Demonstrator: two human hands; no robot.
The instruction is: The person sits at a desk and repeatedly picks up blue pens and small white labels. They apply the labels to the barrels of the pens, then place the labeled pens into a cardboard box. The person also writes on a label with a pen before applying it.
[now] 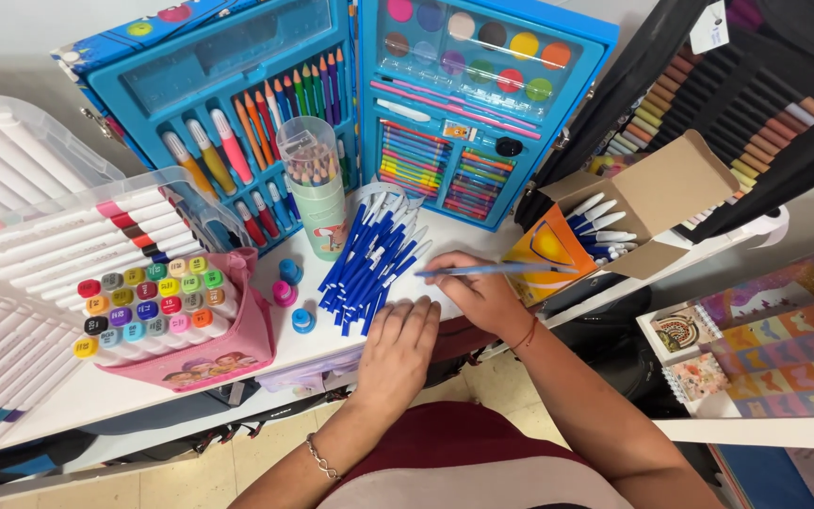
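The right hand (482,294) rests on the near edge of the white table (143,377), fingers curled closed round a single blue pen (496,270). The pen lies almost level, its tip pointing right toward the open cardboard box (657,193) — that box stands just right of the hand and holds white-capped pens (603,231).

The left hand (398,349) lies flat, palm down, fingers extended and slightly spread. It grips nothing; the fingertips touch the near end of the pile of blue pens (369,269). A thin bracelet shows at that wrist, a red cord at the right wrist.

The pile lies loose on the table, fanned from near left to far right, between the two hands and the green cup (324,203). The cup stands upright just beyond the pile and is packed with pencils under a clear cover.

Far centre, a blue art case (350,104) stands open in two halves: markers and coloured pencils in the left half, paint discs and crayons in the right. Far right, a black case (737,104) holds rows of markers in muted tones.

Left of the pile — a pink bag (228,344) filled with markers standing on end, coloured caps up. Three small round pieces, two blue and one pink (284,294), sit between bag and pile. Clear plastic trays of white markers (40,236) occupy the far left.
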